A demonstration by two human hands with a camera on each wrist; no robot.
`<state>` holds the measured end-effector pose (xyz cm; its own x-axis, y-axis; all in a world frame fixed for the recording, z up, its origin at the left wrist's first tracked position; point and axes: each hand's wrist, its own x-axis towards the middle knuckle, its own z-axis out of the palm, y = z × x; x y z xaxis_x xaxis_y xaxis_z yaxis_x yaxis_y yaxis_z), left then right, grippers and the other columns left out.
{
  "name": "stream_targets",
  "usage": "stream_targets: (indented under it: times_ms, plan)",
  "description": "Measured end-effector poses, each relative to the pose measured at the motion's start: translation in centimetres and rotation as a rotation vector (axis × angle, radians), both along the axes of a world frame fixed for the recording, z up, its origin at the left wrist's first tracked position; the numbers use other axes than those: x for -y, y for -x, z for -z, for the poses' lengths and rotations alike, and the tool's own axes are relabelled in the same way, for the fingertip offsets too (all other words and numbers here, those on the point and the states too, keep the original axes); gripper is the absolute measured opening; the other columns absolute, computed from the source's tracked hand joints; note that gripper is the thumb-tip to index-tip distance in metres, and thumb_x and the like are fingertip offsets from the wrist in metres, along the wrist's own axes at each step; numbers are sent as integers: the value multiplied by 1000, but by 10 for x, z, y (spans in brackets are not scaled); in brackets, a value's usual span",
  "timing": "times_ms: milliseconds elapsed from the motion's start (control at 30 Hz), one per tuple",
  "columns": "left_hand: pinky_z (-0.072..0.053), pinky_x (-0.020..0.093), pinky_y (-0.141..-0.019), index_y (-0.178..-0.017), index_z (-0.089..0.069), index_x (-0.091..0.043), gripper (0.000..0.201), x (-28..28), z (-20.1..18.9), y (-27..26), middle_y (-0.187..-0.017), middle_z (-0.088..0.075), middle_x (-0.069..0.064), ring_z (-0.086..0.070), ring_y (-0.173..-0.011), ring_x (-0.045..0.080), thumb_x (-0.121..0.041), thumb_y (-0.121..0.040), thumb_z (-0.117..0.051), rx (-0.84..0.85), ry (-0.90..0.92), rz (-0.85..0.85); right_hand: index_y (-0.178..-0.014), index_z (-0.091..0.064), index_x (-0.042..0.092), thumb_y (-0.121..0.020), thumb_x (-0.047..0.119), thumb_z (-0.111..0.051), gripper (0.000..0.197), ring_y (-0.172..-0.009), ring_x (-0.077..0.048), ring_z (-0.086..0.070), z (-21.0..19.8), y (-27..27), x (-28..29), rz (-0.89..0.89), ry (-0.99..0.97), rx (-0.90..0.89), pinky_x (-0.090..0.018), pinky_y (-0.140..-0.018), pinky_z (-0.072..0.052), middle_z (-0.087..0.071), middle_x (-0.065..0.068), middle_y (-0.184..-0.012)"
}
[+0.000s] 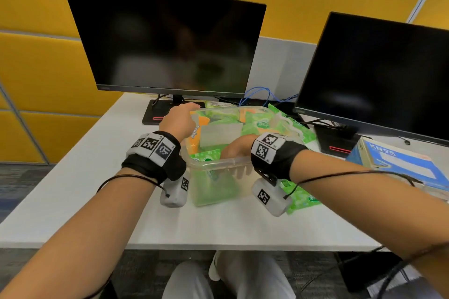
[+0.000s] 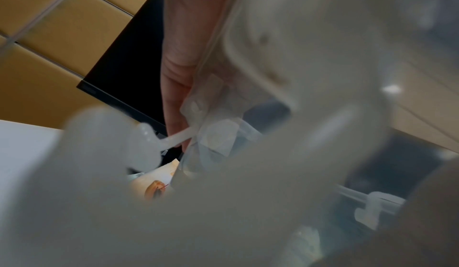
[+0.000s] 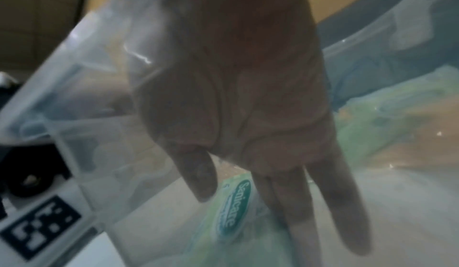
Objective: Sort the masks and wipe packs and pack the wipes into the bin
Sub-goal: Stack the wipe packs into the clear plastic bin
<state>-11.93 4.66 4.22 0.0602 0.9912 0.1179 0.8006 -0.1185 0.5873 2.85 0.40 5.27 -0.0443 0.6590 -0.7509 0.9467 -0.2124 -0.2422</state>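
Our right hand (image 1: 237,147) is down inside the bin (image 1: 220,161), fingers (image 3: 330,208) straight, no grip closed, tips on a green wipe pack (image 3: 233,210) at the bottom. Our left hand (image 1: 178,118) curls over the bin's far left rim, gripping it (wrist view is blurred). More green and orange packs lie just beyond the right fingers; another pack (image 1: 305,198) sits outside on the tabletop (image 1: 73,177), under our right wrist.

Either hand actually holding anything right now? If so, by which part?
The left hand grips the clear bin by its left rim. The right hand is inside the bin, fingers straight down on a green wipe pack, gripping nothing.
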Motion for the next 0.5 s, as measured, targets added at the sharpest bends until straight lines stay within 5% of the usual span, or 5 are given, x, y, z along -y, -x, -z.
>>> stream_targets:
  times_ms: [167,233,300,367,500]
  plan:
    - [-48,45,-95,-139,-43,-32,65,-1,0,0,-143,-44,11,-52,-119,32,8,-88,-38,4,5,-14,-134,-51,5,-99,22,-49,39,-129,-31,-50,6,-6,-9,66,175,-198,-43,-100,-46,-51,-15,-139]
    - [-49,46,-96,-139,-44,-32,65,-1,0,0,-142,-45,11,-53,-119,31,8,-88,-38,6,3,-16,-138,-47,7,-101,23,-46,41,-129,-25,-51,8,0,-8,-45,125,-86,-35,-89,-51,-51,-10,-141]
    - [-49,46,-96,-139,-44,-32,64,-1,-1,-1,-142,-47,11,-53,-119,32,8,-89,-38,2,1,-10,-137,-49,9,-101,28,-46,42,-125,-23,-54,5,4,-1,-232,-104,55,-24,-75,-52,-54,-7,-138]
    - [-49,45,-96,-138,-45,-31,63,-1,-1,-1,-141,-47,11,-52,-120,32,8,-89,-37,1,-3,-12,-135,-52,13,-99,31,-46,41,-117,-22,-57,-6,-5,4,-294,-451,51,-26,-83,-47,-57,-3,-130]
    - [-49,45,-95,-138,-44,-31,64,-1,0,-1,-140,-47,11,-52,-118,32,8,-89,-35,-17,-13,-3,-111,-64,23,-94,21,-52,20,-80,-11,-68,-41,-61,17,59,-860,-283,-25,-73,-54,-72,-2,-97]
